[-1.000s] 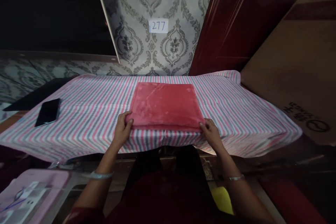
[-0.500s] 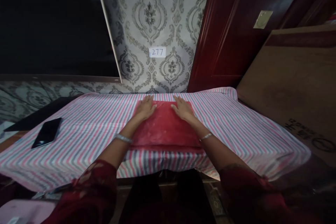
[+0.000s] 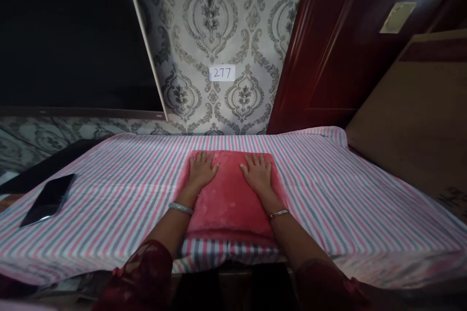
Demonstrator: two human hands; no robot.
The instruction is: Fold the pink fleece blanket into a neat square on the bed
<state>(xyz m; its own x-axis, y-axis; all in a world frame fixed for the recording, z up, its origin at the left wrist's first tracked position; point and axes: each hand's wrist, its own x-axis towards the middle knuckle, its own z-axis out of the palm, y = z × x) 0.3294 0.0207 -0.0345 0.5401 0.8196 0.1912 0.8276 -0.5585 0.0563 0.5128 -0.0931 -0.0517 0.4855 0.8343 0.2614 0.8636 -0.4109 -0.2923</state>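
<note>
A red, plush-looking folded cloth (image 3: 229,194) lies flat near the front edge of the table, in the middle of the head view. My left hand (image 3: 201,171) rests palm down on its far left part, fingers spread and pointing away from me. On the far right part lies my right hand (image 3: 257,175), also flat with fingers apart. Neither hand grips anything. Beneath the red cloth is a striped tablecloth (image 3: 124,189) in pink, grey and white. A bracelet circles each wrist.
A black phone (image 3: 49,199) lies at the table's left side. Behind stand a patterned wall with a paper label (image 3: 222,73) reading 277 and a large dark screen (image 3: 73,34). At right are a dark red door (image 3: 328,58) and a cardboard box (image 3: 412,107).
My hands have come from the cloth's far edge a little toward me and now lie flatter on it. The view has shifted closer to the table.
</note>
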